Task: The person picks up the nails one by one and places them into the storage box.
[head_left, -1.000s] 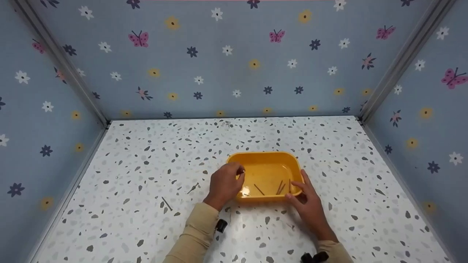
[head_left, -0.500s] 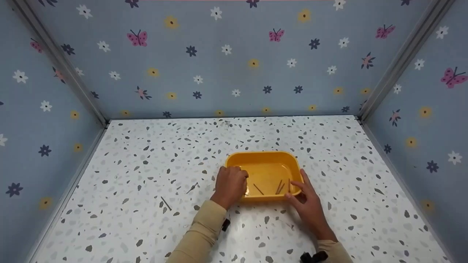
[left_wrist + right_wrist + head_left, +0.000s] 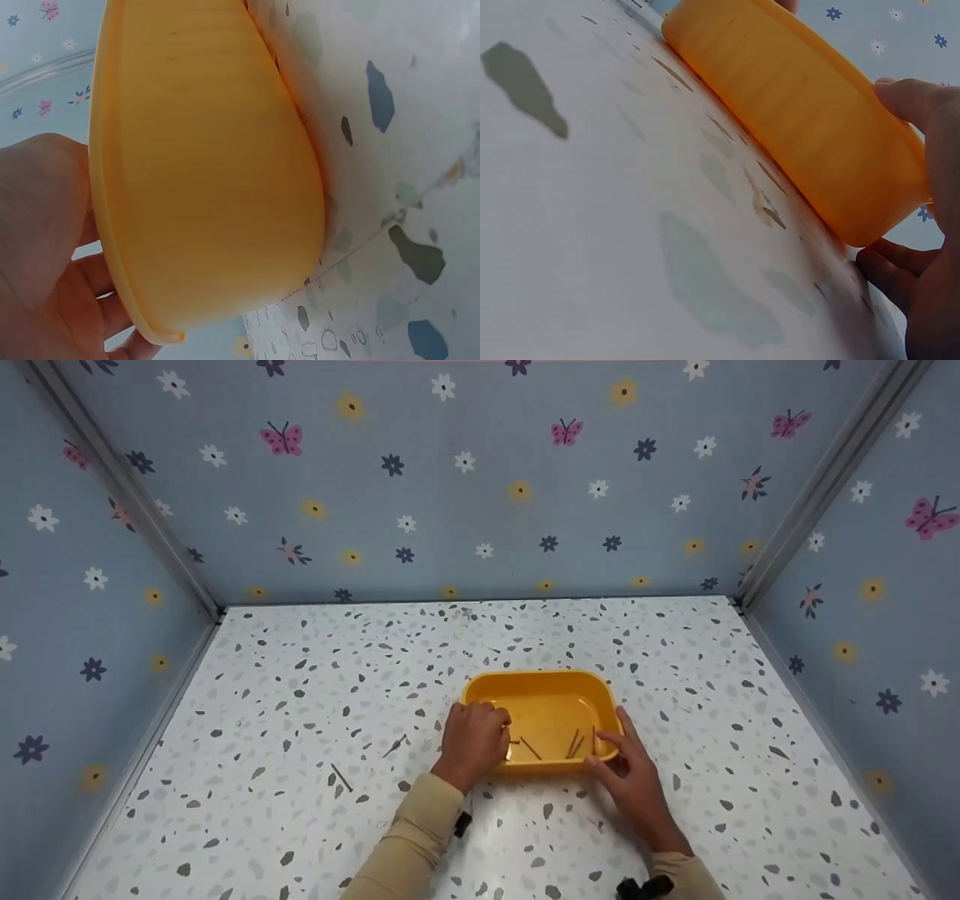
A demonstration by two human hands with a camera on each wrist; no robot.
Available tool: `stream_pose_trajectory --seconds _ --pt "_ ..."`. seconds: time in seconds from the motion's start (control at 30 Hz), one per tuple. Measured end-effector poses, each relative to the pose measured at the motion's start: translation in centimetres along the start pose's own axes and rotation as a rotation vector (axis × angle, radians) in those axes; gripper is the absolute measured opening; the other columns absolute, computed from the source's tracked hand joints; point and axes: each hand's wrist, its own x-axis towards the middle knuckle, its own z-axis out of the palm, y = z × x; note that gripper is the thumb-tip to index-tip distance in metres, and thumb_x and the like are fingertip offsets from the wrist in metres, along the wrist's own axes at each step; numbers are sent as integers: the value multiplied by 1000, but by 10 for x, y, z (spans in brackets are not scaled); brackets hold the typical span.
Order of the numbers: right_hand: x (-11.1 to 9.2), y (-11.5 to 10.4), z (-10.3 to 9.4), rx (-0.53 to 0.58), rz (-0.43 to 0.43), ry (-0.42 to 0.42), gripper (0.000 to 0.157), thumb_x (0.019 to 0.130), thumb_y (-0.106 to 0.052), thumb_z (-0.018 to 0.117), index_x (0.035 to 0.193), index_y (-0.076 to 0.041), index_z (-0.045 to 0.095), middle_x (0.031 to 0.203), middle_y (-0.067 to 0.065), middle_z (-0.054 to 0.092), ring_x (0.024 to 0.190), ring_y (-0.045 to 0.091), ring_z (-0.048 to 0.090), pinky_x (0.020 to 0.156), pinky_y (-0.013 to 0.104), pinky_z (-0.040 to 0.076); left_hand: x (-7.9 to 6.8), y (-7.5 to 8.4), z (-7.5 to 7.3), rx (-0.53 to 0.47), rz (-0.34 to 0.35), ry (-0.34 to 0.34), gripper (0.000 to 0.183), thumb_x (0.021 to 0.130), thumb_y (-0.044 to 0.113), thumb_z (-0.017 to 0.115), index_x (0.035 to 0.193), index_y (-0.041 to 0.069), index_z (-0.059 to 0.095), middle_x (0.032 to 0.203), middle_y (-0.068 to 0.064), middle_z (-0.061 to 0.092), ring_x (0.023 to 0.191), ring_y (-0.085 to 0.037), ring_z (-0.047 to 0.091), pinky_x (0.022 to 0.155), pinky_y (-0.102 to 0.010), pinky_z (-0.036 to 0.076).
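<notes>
A yellow plastic tub (image 3: pixel 540 765) stands on the speckled tabletop, with several thin dark nails (image 3: pixel 531 748) on its floor. My left hand (image 3: pixel 474 739) reaches over the tub's left end with its fingers bent down inside. A nail (image 3: pixel 514 742) shows right beside those fingertips; whether they pinch anything I cannot tell, since the tub wall hides them in the left wrist view. My right hand (image 3: pixel 634 780) grips the right end, its thumb (image 3: pixel 904 101) on the rim and other fingers low against the outside wall.
On the table left of the tub lie a nail (image 3: pixel 341 778) and a lighter screw-like piece (image 3: pixel 395 746). Flower-patterned panels (image 3: pixel 480 480) enclose the back and both sides of the tabletop.
My left hand has turned over and dipped deeper into the tub's left end. A nail has come into sight beside its fingertips. The right hand and tub have stayed put.
</notes>
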Motion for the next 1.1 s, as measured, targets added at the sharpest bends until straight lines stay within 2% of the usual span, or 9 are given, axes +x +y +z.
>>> stream_pose_trajectory --seconds 0.1,0.27,0.53,0.87,1.1 --pt "2 13 2 1 -6 5 42 96 -20 70 134 -8 58 167 7 11 148 32 27 106 35 39 -2 0 -1 -20 6 16 14 93 21 66 93 14 77 84 -2 69 78 -22 62 74 -40 47" --pt "6 33 3 -6 -11 12 45 95 -25 71 135 -7 58 167 -1 11 147 29 28 103 23 39 -5 -4 -3 -71 12 66 13 92 21 66 92 14 77 83 -1 66 77 -20 60 73 -38 47" --pt "7 39 3 4 -26 10 50 94 -31 72 135 -6 58 166 -6 13 147 26 28 100 17 40 -10 -17 -13 -140 37 160 8 90 18 71 91 12 76 86 -1 65 78 -20 59 68 -35 50" --pt "6 40 2 -15 -22 9 50 95 -32 71 136 -8 58 166 -9 11 148 23 25 100 17 39 -16 -34 -17 -135 -49 167 14 94 22 69 98 11 76 87 -1 62 76 -16 56 67 -30 52" --pt "7 40 2 -34 -30 15 51 95 -35 70 136 -9 58 166 -8 13 149 21 22 102 16 37 -21 -49 -18 -164 -96 197 9 94 18 69 96 11 75 87 -1 63 78 -16 57 71 -28 53"
